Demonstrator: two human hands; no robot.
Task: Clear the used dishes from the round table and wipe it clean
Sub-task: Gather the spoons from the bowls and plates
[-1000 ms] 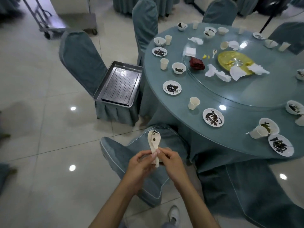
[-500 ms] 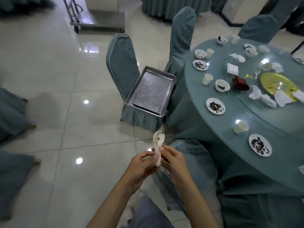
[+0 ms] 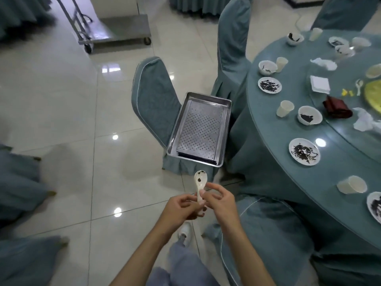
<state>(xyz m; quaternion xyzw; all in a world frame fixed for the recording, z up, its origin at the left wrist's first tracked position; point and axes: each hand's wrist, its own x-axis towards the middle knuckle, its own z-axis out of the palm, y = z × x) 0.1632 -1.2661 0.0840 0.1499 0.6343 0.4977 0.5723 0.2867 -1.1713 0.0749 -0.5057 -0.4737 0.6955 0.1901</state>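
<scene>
My left hand [image 3: 181, 209] grips the handle of a white soup spoon [image 3: 199, 180] held upright, its bowl smeared with dark scraps. My right hand [image 3: 221, 200] pinches the same handle from the right. Just beyond the spoon, a perforated steel tray [image 3: 206, 97] lies on a chair seat. At the right stands the round table [image 3: 268, 124] in a teal cloth. On it sit dirty plates [image 3: 304, 151], bowls [image 3: 309, 117], paper cups [image 3: 285, 108], crumpled napkins [image 3: 363, 121], a folded red cloth [image 3: 337, 109] and a yellow dish [image 3: 374, 93].
The tray's teal-covered chair [image 3: 154, 96] stands ahead; another chair [image 3: 268, 234] is at my right leg, tucked by the table. A steel trolley [image 3: 123, 27] stands at the back left. More covered chairs [image 3: 18, 182] line the left edge on the glossy tiled floor.
The view has swung left, so the table and tray sit further right and closer. Both hands keep holding the spoon in front of me.
</scene>
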